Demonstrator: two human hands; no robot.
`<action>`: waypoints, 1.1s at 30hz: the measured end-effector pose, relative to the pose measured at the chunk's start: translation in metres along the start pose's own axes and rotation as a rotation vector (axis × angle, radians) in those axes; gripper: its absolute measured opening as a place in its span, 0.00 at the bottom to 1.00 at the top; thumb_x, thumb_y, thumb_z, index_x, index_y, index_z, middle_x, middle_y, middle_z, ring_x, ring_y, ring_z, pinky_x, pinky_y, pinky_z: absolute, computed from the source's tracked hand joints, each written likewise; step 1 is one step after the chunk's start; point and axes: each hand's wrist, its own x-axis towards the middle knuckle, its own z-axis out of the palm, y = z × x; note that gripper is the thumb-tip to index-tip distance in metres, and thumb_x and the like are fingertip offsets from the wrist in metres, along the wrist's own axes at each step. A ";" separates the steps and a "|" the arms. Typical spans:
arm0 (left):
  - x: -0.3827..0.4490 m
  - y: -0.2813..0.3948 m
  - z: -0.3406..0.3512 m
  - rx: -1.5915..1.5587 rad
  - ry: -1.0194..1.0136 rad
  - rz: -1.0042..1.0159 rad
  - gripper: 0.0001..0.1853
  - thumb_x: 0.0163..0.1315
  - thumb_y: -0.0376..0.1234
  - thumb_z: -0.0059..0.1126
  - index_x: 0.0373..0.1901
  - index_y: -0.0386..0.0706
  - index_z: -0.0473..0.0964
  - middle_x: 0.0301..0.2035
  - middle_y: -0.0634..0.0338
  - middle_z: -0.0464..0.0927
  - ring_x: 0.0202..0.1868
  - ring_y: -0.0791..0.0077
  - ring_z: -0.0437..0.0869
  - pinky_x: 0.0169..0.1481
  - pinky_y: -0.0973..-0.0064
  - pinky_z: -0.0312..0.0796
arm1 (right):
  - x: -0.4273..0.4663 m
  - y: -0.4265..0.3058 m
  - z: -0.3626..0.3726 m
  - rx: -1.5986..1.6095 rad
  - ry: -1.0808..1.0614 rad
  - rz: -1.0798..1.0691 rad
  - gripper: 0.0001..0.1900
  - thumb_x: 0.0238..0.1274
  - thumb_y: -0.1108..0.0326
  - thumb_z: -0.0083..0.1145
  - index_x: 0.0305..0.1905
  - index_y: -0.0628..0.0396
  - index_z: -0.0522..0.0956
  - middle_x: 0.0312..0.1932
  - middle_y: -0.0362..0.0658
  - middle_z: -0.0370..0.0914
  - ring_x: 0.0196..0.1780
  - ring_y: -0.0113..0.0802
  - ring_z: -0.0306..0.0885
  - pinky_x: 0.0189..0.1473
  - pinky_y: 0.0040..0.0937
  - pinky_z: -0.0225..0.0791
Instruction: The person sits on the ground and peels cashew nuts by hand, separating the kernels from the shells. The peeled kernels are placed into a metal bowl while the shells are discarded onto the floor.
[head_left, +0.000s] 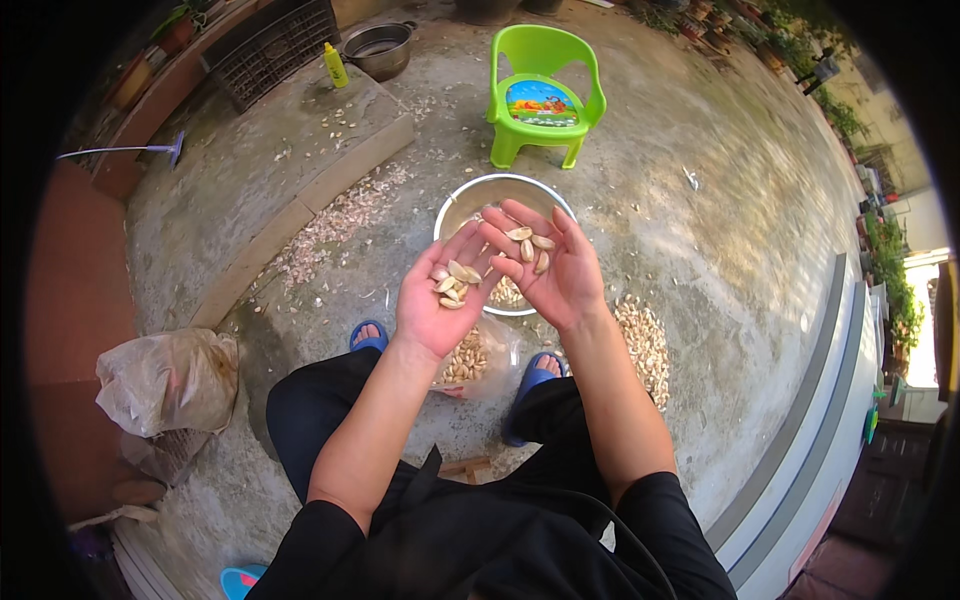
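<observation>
Palm up, my left hand (442, 307) cups several unpeeled garlic cloves (456, 283). My right hand (559, 277) is also palm up, its fingers spread, with several garlic cloves (528, 246) resting across the palm and finger bases. The fingertips of the two hands come close together above a steel basin (450, 217), which has more cloves in its bottom, partly hidden by my hands. Below my hands, between the feet, stands a clear plastic bag (499, 349) with garlic cloves inside. A heap of loose cloves (641, 349) lies on the concrete to the right.
A green plastic child's chair (550, 139) stands beyond the basin. Garlic skins (337, 221) litter the floor along a raised concrete step (360, 157). On the step are a yellow bottle (335, 66) and a black crate (274, 56). A filled plastic sack (169, 379) sits at left.
</observation>
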 end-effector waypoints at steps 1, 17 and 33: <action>0.000 -0.001 0.001 0.019 0.026 0.007 0.26 0.78 0.39 0.30 0.67 0.33 0.67 0.65 0.49 0.74 0.68 0.58 0.73 0.73 0.54 0.65 | 0.000 0.000 -0.001 -0.003 0.000 0.001 0.29 0.80 0.53 0.34 0.66 0.71 0.68 0.66 0.64 0.70 0.66 0.56 0.75 0.58 0.48 0.80; 0.003 -0.003 0.012 0.066 0.187 0.133 0.25 0.78 0.38 0.30 0.64 0.29 0.66 0.67 0.41 0.69 0.72 0.46 0.66 0.79 0.47 0.56 | 0.006 -0.003 -0.002 -0.526 0.317 -0.094 0.30 0.65 0.77 0.43 0.72 0.73 0.57 0.67 0.62 0.71 0.28 0.25 0.71 0.28 0.24 0.71; 0.002 0.000 0.014 0.030 0.157 0.134 0.26 0.79 0.38 0.30 0.67 0.28 0.64 0.69 0.40 0.65 0.73 0.46 0.64 0.80 0.47 0.53 | 0.006 -0.010 0.006 -0.057 0.137 -0.211 0.40 0.81 0.40 0.20 0.74 0.71 0.55 0.76 0.63 0.56 0.78 0.61 0.55 0.75 0.54 0.62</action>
